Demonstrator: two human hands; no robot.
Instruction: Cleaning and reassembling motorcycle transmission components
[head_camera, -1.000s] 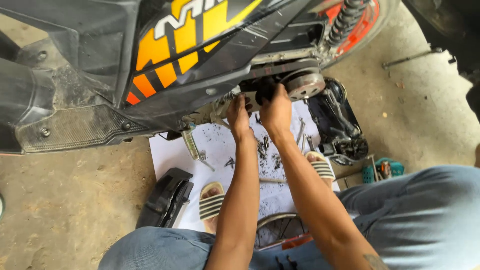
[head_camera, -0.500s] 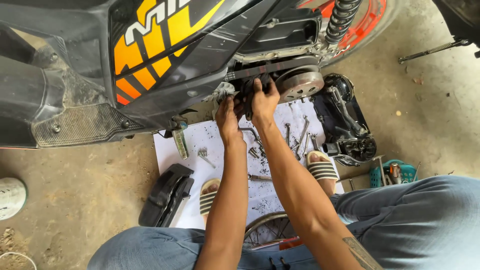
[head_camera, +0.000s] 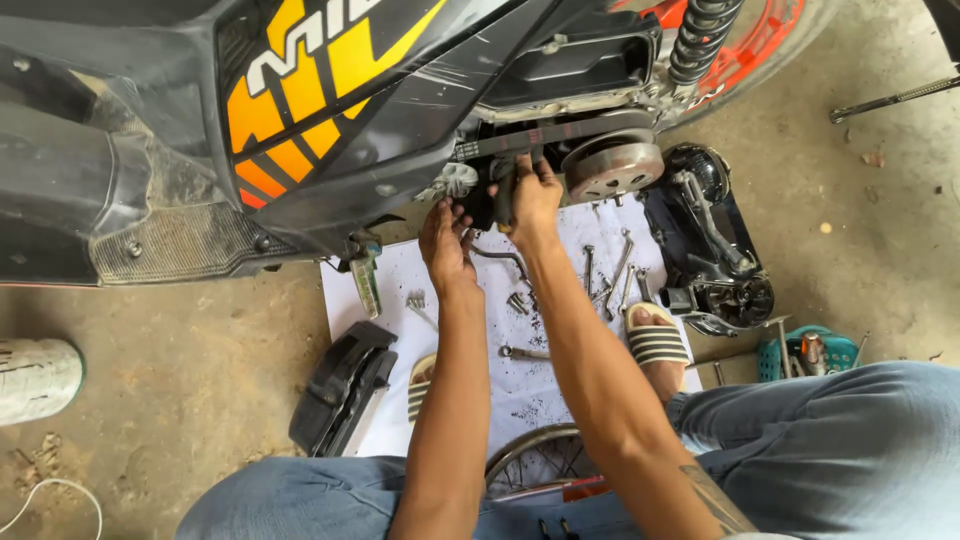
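Right hand: the right hand (head_camera: 533, 195) is reaching up into the open side of the scooter (head_camera: 330, 110), fingers curled around a dark part beside the round metal drum (head_camera: 612, 167); it is gripping, though exactly what it is holding I cannot tell.
Left hand: the left hand (head_camera: 447, 240) is hanging just below and to the left, fingers half spread and bent, thumb up near a pale gear piece (head_camera: 455, 180); whether it is actually holding anything is unclear.
What is changing: compared with a moment ago both hands are sitting a little lower and further apart, the left one is dropping away from the opening while the right one is staying in, which reads as the right hand doing the work and the left steadying.
Belt: a dark ribbed belt (head_camera: 540, 135) is running across the opening just above both hands toward the drum.
Below the hands: bolts and spanners (head_camera: 610, 270) are lying scattered on a white sheet (head_camera: 520, 380) on the concrete.
Further out: a black cover (head_camera: 715, 250) is lying to the right of the sheet, another black cover piece (head_camera: 345, 385) to its left, and striped sandals (head_camera: 655, 340) are resting on the sheet.
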